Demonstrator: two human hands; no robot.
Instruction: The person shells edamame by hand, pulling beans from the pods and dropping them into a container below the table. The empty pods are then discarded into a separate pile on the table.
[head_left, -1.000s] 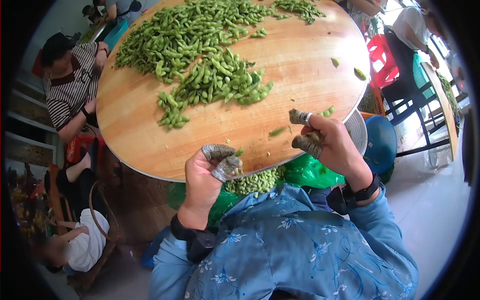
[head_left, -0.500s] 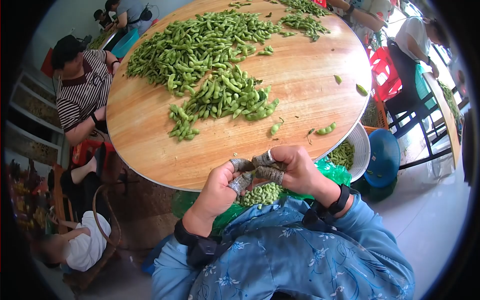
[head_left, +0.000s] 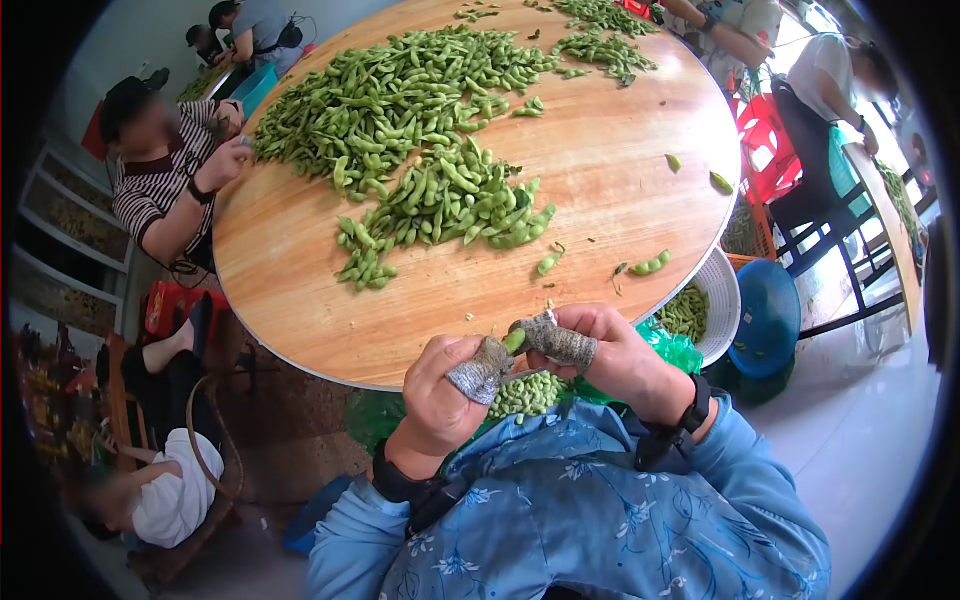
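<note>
A green edamame pod (head_left: 514, 341) is pinched between the wrapped fingertips of both hands at the table's near edge. My left hand (head_left: 445, 388) closes on its left side, with grey wrapping on the thumb and finger. From the right, my right hand (head_left: 618, 358) grips the pod's other end, its fingers wrapped too. Just below the hands, shelled beans (head_left: 528, 393) lie in a green plastic bag (head_left: 662, 346). Beyond them on the table are a small heap of pods (head_left: 440, 195) and a few loose pods, such as one at the right (head_left: 651, 263).
The round wooden table (head_left: 610, 180) bears a large pile of pods (head_left: 390, 95). On the right stand a white basket (head_left: 727, 300) of pods and a blue basin (head_left: 765, 320). A person in a striped shirt (head_left: 165, 150) sits at the left edge; others work farther back.
Both hands have shifted slightly, and the green pod now shows between the fingertips. The person in stripes has raised a hand to the pile at the table's edge.
</note>
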